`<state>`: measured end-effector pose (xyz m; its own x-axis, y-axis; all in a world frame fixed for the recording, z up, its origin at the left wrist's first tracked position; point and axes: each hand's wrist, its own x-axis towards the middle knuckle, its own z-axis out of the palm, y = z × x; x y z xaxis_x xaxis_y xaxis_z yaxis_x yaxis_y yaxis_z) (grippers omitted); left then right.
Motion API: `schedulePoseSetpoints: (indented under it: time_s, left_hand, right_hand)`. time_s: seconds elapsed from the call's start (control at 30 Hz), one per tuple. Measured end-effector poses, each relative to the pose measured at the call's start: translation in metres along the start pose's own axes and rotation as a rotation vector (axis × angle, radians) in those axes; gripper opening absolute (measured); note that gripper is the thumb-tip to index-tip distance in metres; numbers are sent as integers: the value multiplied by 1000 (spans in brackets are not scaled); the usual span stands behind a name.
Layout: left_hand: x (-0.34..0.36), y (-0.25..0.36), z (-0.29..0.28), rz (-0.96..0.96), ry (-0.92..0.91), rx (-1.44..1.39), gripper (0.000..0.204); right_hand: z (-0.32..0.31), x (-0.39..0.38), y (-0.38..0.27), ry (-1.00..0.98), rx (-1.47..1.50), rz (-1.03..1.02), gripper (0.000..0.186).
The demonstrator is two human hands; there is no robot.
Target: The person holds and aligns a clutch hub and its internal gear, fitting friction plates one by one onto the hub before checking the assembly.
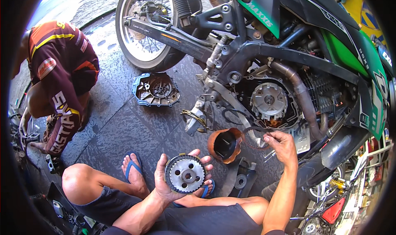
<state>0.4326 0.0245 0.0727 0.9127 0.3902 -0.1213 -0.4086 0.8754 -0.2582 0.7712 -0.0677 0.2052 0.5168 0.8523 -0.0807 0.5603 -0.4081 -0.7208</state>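
Note:
My left hand holds a round toothed metal clutch hub flat in its palm, face up, over my knees. My right hand is raised to the right and pinches a thin dark ring-shaped clutch plate at its edge. The plate hangs just above and right of an orange plastic tub that stands on the ground. Behind the plate, the motorcycle's open engine case shows the round silver clutch assembly.
A green and black motorcycle fills the upper right, its rear wheel at top centre. A removed engine cover lies inside-up on the wet paved ground. Another person in a maroon jersey crouches at left. Loose parts lie by my feet.

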Motion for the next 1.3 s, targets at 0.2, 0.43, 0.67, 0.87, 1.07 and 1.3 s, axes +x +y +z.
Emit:
schedulePoseSetpoints:
  time_s: [0.2, 0.43, 0.67, 0.87, 1.07, 1.3]
  left_hand:
    - [1, -3, 1, -16, 16, 21, 101]
    - [0, -2, 0, -8, 15, 0, 102]
    - [1, -3, 0, -14, 7, -18, 103]
    - [1, -4, 0, -12, 29, 13, 103]
    - [-3, 0, 0, 8, 17, 53, 103]
    - [1, 0, -8, -65, -115, 32, 100]
  right_hand:
    - [-11, -17, -15, -29, 40, 214, 31]
    - [-2, -22, -22, 20, 57, 226, 34]
    - [11, -11, 8, 149, 70, 105, 19]
    - [7, -10, 11, 261, -183, -5, 12]
    - [7, -11, -6, 183, -231, -134, 15]
    - [3, -32, -33, 148, -111, 1, 18]
